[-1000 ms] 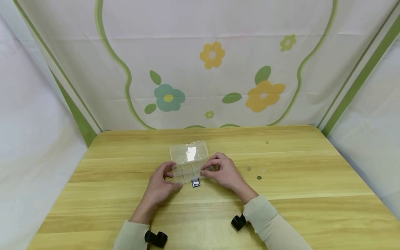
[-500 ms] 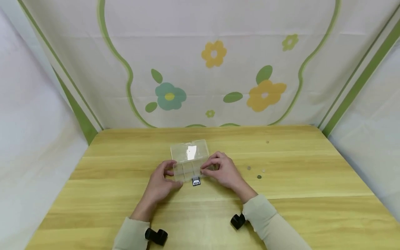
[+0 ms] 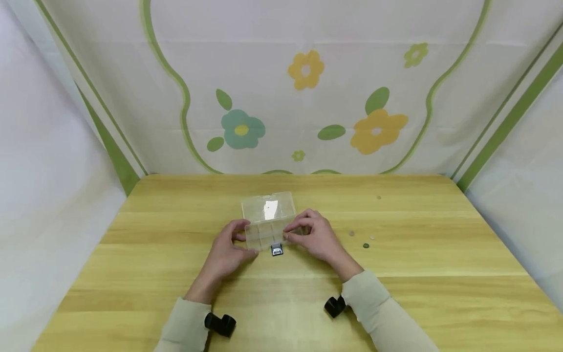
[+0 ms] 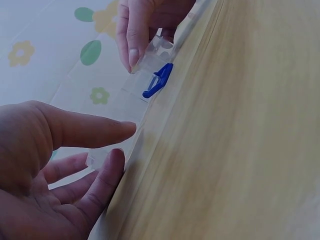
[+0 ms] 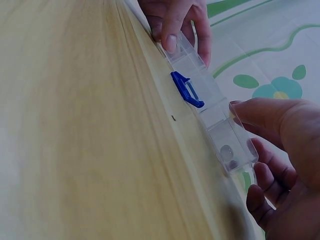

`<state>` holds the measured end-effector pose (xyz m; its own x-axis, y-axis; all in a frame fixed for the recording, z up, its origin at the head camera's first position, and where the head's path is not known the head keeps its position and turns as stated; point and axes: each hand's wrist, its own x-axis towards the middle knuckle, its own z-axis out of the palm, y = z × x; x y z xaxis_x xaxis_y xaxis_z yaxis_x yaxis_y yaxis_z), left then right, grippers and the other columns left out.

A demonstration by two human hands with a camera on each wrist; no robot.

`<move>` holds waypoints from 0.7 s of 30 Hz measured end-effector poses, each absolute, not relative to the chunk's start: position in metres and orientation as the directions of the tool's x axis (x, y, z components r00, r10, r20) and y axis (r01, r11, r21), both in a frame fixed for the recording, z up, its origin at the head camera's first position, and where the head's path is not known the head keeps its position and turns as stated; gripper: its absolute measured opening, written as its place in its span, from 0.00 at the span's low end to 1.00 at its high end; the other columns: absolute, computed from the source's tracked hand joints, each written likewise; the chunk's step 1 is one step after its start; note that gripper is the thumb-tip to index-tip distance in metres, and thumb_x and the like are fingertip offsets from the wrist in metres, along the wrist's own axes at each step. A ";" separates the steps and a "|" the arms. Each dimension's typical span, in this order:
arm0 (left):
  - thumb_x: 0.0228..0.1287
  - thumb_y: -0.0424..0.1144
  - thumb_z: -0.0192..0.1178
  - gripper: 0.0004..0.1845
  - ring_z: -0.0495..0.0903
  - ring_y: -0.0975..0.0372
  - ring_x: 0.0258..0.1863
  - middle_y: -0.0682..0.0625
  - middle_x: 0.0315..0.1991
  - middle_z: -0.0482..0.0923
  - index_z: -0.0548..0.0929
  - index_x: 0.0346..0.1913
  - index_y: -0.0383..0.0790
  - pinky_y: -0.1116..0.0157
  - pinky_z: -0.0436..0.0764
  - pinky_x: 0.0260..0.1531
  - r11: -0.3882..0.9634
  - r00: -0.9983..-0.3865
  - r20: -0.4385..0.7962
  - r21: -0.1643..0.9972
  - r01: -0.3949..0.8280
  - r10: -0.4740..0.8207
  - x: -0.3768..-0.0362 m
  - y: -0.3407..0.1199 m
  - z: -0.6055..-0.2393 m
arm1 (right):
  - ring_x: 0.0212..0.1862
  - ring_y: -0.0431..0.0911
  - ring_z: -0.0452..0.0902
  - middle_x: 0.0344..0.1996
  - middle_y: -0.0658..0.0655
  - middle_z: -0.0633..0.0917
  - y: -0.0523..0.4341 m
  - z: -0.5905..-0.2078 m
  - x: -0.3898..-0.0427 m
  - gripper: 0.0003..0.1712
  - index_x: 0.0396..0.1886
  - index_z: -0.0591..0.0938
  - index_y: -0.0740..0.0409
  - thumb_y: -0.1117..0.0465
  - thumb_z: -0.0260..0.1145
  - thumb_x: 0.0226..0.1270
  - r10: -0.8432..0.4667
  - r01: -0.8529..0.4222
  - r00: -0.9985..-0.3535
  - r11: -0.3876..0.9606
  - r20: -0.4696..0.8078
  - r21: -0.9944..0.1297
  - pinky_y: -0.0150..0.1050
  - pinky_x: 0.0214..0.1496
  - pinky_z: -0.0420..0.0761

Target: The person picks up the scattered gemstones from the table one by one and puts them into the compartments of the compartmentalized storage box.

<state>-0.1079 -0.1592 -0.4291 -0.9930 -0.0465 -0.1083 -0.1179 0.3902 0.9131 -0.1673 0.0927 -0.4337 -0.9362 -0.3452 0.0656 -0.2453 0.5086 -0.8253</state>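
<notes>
A clear plastic compartment box (image 3: 266,233) lies on the table with its lid (image 3: 255,209) raised at the back. Its latch (image 3: 277,250) sits at the front and looks blue in the wrist views. My left hand (image 3: 225,253) holds the box's left end, thumb at the front corner and fingers behind. Over the right compartments, my right hand (image 3: 318,239) pinches a small thing between thumb and index finger, mostly hidden by the fingertips. Through the wall in the right wrist view, small round pieces (image 5: 226,151) show in the end compartment.
Right of the right hand lie a greyish round piece (image 3: 351,233), a dark green one (image 3: 366,245) and a pale one (image 3: 372,237). Another small piece (image 3: 378,197) lies farther back. A flowered cloth (image 3: 272,93) hangs behind the wooden table (image 3: 176,205).
Both hands keep their places at the box, with the right fingertips still over the compartments. The head view has shifted slightly.
</notes>
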 end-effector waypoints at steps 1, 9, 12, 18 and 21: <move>0.52 0.24 0.79 0.41 0.79 0.49 0.55 0.39 0.67 0.79 0.76 0.72 0.38 0.65 0.82 0.45 0.388 -0.993 -0.105 0.915 -0.114 -0.046 -0.109 -0.159 -0.429 | 0.44 0.46 0.72 0.44 0.45 0.84 0.093 -0.433 -0.168 0.05 0.38 0.94 0.39 0.56 0.81 0.65 -0.344 -0.249 -0.936 0.507 0.071 -0.826 0.36 0.44 0.74; 0.52 0.24 0.79 0.42 0.78 0.50 0.55 0.38 0.66 0.78 0.76 0.72 0.38 0.65 0.82 0.45 0.372 -0.991 -0.125 0.919 -0.132 -0.044 -0.107 -0.160 -0.428 | 0.43 0.45 0.72 0.43 0.46 0.83 0.093 -0.436 -0.169 0.05 0.38 0.94 0.39 0.56 0.81 0.65 -0.356 -0.254 -0.932 0.504 0.070 -0.825 0.35 0.43 0.74; 0.52 0.24 0.79 0.42 0.79 0.50 0.55 0.39 0.67 0.78 0.76 0.72 0.38 0.65 0.82 0.45 0.376 -0.990 -0.128 0.916 -0.139 -0.053 -0.106 -0.161 -0.429 | 0.44 0.45 0.72 0.44 0.46 0.83 0.093 -0.437 -0.168 0.04 0.38 0.94 0.38 0.55 0.81 0.66 -0.367 -0.262 -0.928 0.502 0.071 -0.825 0.35 0.43 0.74; 0.53 0.24 0.79 0.42 0.79 0.50 0.53 0.39 0.66 0.78 0.76 0.73 0.38 0.66 0.83 0.43 0.371 -0.991 -0.128 0.919 -0.136 -0.047 -0.109 -0.159 -0.429 | 0.44 0.45 0.71 0.44 0.46 0.83 0.095 -0.435 -0.168 0.05 0.38 0.94 0.39 0.57 0.81 0.66 -0.359 -0.267 -0.929 0.496 0.085 -0.826 0.35 0.43 0.74; 0.53 0.23 0.79 0.41 0.79 0.50 0.53 0.39 0.66 0.78 0.76 0.72 0.38 0.66 0.83 0.43 0.365 -0.990 -0.131 0.920 -0.142 -0.055 -0.109 -0.160 -0.429 | 0.44 0.46 0.71 0.44 0.46 0.83 0.094 -0.436 -0.169 0.05 0.39 0.94 0.40 0.57 0.81 0.66 -0.365 -0.279 -0.926 0.494 0.095 -0.823 0.34 0.43 0.74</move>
